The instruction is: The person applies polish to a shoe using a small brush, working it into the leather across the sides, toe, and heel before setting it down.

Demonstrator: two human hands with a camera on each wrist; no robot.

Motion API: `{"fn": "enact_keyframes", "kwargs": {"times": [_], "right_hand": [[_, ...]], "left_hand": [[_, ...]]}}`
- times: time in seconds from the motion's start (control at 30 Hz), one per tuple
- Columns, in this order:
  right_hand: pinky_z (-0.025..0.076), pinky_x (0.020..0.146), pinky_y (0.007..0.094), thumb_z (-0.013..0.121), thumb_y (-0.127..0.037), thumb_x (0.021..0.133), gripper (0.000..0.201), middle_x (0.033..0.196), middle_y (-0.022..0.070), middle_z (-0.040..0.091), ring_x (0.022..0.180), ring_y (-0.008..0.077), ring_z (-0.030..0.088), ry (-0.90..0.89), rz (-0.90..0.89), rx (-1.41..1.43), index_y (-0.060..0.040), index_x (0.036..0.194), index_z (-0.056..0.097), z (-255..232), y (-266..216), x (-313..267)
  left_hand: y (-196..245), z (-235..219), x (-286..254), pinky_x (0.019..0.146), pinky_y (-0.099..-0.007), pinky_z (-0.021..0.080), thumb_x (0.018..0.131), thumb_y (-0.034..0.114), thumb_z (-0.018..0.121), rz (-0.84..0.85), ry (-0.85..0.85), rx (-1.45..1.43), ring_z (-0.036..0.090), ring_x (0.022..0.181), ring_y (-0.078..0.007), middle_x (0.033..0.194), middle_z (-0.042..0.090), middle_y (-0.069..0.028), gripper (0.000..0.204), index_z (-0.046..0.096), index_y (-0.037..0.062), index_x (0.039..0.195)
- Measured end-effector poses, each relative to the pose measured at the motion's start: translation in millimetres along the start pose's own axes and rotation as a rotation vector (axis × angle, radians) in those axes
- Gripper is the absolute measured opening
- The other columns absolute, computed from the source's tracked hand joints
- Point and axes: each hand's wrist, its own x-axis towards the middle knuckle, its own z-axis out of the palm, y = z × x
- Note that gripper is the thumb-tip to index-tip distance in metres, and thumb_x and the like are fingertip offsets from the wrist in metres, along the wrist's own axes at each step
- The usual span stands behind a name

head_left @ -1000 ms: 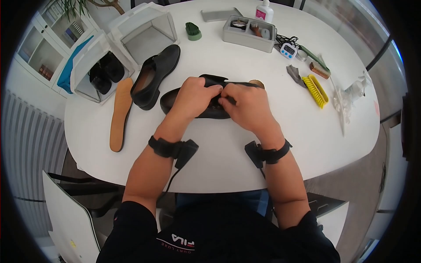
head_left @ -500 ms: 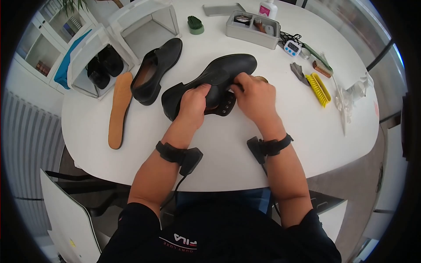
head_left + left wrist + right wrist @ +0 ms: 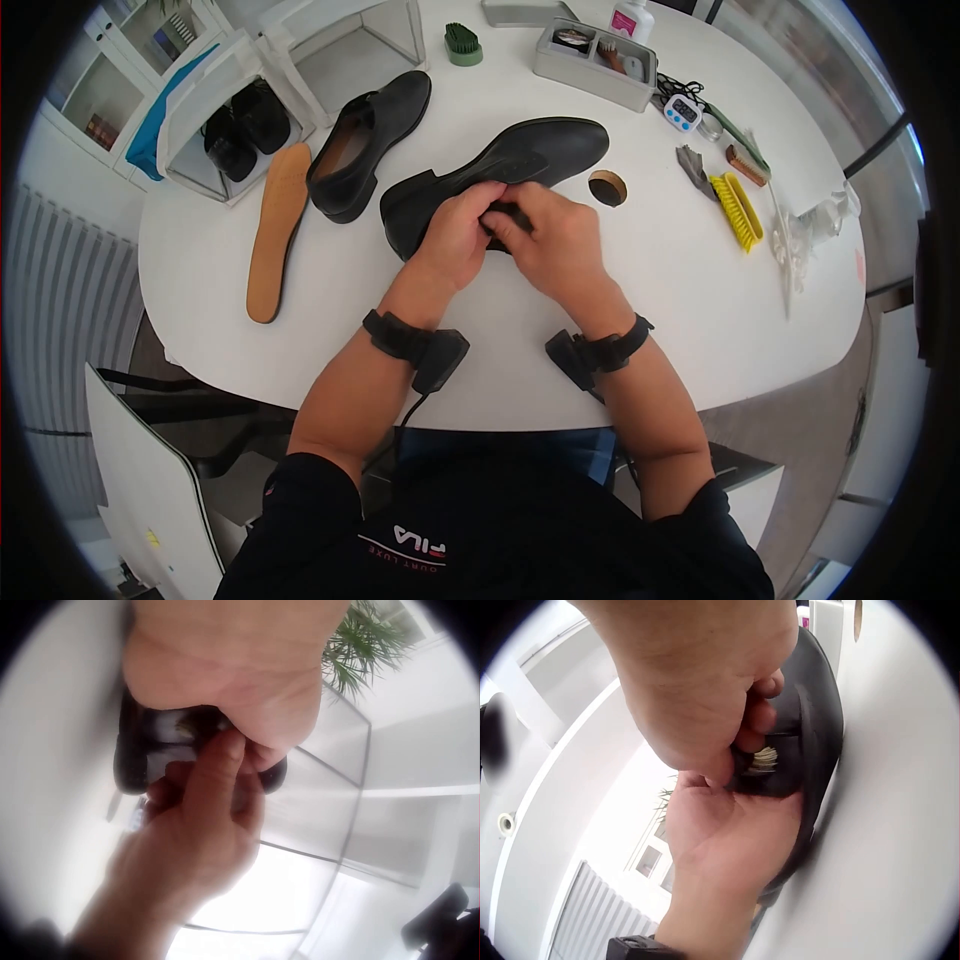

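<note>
A black shoe (image 3: 555,145) lies tilted at the middle of the table in the head view, its toe pointing right. My left hand (image 3: 453,238) grips its near side. Close beside it, my right hand (image 3: 557,242) has curled fingers pinching the shoe's edge near the opening; the hands cover that part. From the right wrist, the shoe (image 3: 821,697) shows a pale patch (image 3: 763,760) inside, between the right hand (image 3: 697,682) and left hand (image 3: 735,832). The left wrist view has both hands meeting at the dark shoe (image 3: 129,761).
Another black shoe (image 3: 385,125) and a tan insole (image 3: 278,235) lie to the left, near white boxes (image 3: 350,60). A green brush (image 3: 463,45) and metal tin (image 3: 595,70) stand behind. On the right are a timer (image 3: 683,112), yellow brush (image 3: 737,212) and table hole (image 3: 608,188).
Over the last second the held shoe has turned, its toe now up to the right. My right hand has moved left, beside my left hand, and the eyelet flap seen earlier is covered.
</note>
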Motion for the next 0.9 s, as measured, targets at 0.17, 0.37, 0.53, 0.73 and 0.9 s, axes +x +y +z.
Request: {"fn": "enact_keyframes", "kwargs": {"times": [0.17, 0.37, 0.53, 0.73, 0.9], "right_hand": [[0.056, 0.062, 0.0406, 0.082, -0.020, 0.087, 0.024, 0.088, 0.0092, 0.074, 0.075, 0.0326, 0.072, 0.138, 0.111, -0.086, -0.0076, 0.104, 0.072, -4, 17, 3], [0.056, 0.063, 0.0433, 0.080, -0.017, 0.091, 0.020, 0.084, 0.0152, 0.073, 0.072, 0.0379, 0.071, 0.045, 0.205, 0.110, -0.0042, 0.101, 0.068, 8, 1, -6], [0.058, 0.065, 0.0393, 0.083, -0.017, 0.089, 0.027, 0.091, 0.0163, 0.076, 0.076, 0.0358, 0.075, 0.149, 0.288, -0.042, -0.0027, 0.108, 0.071, -7, 15, 4], [0.058, 0.066, 0.0415, 0.083, -0.017, 0.088, 0.026, 0.091, 0.0156, 0.076, 0.077, 0.0361, 0.074, 0.069, 0.197, 0.135, -0.0035, 0.107, 0.071, 9, -5, -6], [0.058, 0.066, 0.0416, 0.082, -0.017, 0.088, 0.024, 0.091, 0.0153, 0.076, 0.077, 0.0357, 0.074, 0.217, 0.166, -0.139, -0.0034, 0.106, 0.074, -9, 11, 5]], "left_hand": [[-6, 6, -4, 0.103, -0.0376, 0.051, 0.106, 0.020, 0.056, 0.009, 0.004, -0.058, 0.065, 0.117, -0.0194, 0.127, 0.071, -0.0063, 0.033, 0.068, 0.0030, 0.132], [-20, 0, -3, 0.111, -0.0383, 0.046, 0.107, 0.020, 0.057, 0.114, -0.160, -0.026, 0.061, 0.126, -0.0184, 0.134, 0.069, -0.0045, 0.033, 0.067, 0.0060, 0.135], [-21, -2, -2, 0.114, -0.0381, 0.044, 0.107, 0.022, 0.060, 0.088, -0.153, -0.078, 0.060, 0.129, -0.0184, 0.135, 0.069, -0.0048, 0.036, 0.065, 0.0050, 0.138], [-19, -12, 3, 0.114, -0.0406, 0.045, 0.112, 0.036, 0.052, 0.091, -0.307, -0.085, 0.058, 0.133, -0.0203, 0.141, 0.066, -0.0063, 0.045, 0.062, 0.0042, 0.142], [-5, 20, -6, 0.119, -0.0418, 0.041, 0.111, 0.060, 0.043, 0.192, -0.146, -0.007, 0.056, 0.138, -0.0231, 0.148, 0.061, -0.0087, 0.069, 0.054, 0.0033, 0.149]]}}
